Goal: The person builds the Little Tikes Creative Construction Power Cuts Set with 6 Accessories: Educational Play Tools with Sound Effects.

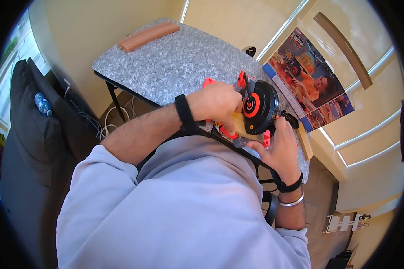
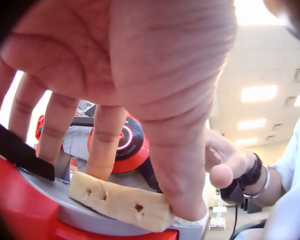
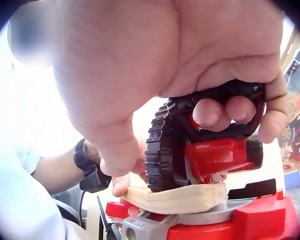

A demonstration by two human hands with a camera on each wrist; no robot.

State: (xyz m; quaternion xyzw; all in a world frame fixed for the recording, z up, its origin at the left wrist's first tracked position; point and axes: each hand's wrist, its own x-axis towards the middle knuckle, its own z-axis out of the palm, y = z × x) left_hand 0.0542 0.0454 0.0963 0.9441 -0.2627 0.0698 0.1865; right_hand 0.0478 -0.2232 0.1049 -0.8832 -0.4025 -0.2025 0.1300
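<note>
A toy miter saw (image 1: 264, 110) with a round black blade guard stands near the table's edge, its base (image 3: 262, 220) red and grey. Under the guard lies a pale yellow block (image 2: 122, 202), with small pits in one side in the left wrist view. My left hand (image 1: 217, 103) holds this block against the base, thumb at one side and index finger at the other. My right hand (image 1: 280, 145) has its fingers curled through the saw's black handle (image 3: 225, 92). The ridged edge of the guard (image 3: 162, 155) sits right at the top of the block in the right wrist view.
A brown ridged plank (image 1: 149, 36) lies at the far end of the grey speckled table (image 1: 188, 58). The toy's picture box (image 1: 307, 80) leans at the right. A dark beanbag seat (image 1: 29, 157) with a bottle (image 1: 43, 104) on it is at the left, near loose cables (image 1: 110, 119).
</note>
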